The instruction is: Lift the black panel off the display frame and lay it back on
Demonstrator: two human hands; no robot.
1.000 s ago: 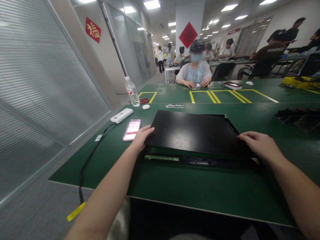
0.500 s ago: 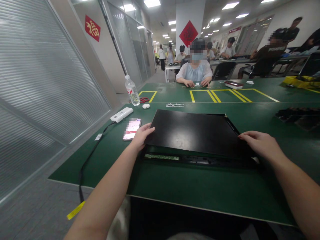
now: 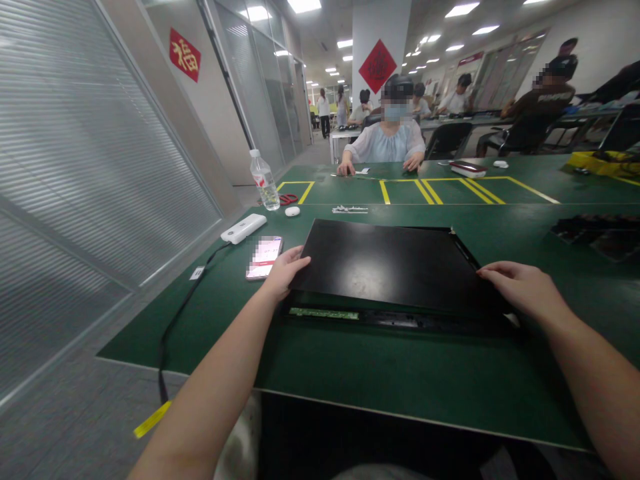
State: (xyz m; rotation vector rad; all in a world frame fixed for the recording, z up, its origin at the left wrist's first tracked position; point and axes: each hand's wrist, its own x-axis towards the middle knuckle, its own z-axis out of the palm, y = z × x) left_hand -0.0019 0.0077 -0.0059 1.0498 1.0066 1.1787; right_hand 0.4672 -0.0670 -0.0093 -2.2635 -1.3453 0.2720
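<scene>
A thin black screen panel (image 3: 380, 263) lies tilted over a black frame (image 3: 420, 321), with its near edge apart from the frame's near rail. Set in that rail, on the left, is a narrow green circuit board (image 3: 324, 313). My left hand (image 3: 286, 272) grips the panel's left edge, thumb on top and fingers hidden below. On the right, my right hand (image 3: 525, 288) is closed, its fingertips pinched at the right edge where panel and frame side meet. Which of the two it pinches is hard to see; the panel's edge is nearest.
On the green table (image 3: 320, 370), a phone (image 3: 265, 258), a white power bank (image 3: 244, 229) with a black strap, a white case (image 3: 293, 211) and a water bottle (image 3: 265, 181) stand left. Dark parts (image 3: 600, 235) lie far right. Opposite sits a person (image 3: 387, 141).
My hands and the panel have hardly moved. Across the table, the person's hand at the picture's left has shifted left along the table with a thin strip.
</scene>
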